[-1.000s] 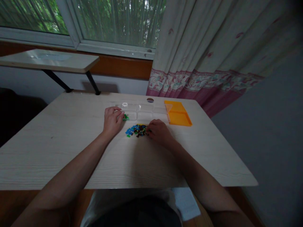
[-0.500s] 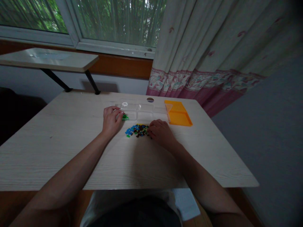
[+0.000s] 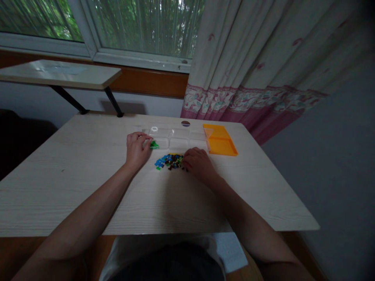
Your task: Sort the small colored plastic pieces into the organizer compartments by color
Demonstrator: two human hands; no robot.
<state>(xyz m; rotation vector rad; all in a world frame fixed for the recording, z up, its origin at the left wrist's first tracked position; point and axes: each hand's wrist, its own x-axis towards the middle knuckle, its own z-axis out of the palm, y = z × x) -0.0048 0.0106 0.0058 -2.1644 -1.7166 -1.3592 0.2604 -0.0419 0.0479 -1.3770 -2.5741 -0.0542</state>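
Observation:
A clear plastic compartment box (image 3: 179, 144) lies on the table, with green pieces (image 3: 154, 144) in its front left compartment. My left hand (image 3: 137, 149) is at the box's left end, its fingers bent over the edge and its thumb beside the green pieces. In front of the box spreads a pile of small mixed pieces (image 3: 170, 160), mostly blue, dark brown and green, with a little yellow behind. My right hand (image 3: 199, 162) rests at the pile's right side. Its fingers are curled down into the pieces, and the fingertips are partly hidden, so whatever they pinch does not show.
An orange lid or tray (image 3: 221, 141) lies against the box's right end. Behind the box is a round dark spot (image 3: 185, 123) on the table (image 3: 96, 187). A raised shelf (image 3: 88, 76) stands at the back left, and a curtain (image 3: 231, 78) hangs behind the table.
Very little differs. My right fingers have shifted slightly at the edge of the pile, while my left hand stays at the box's left end.

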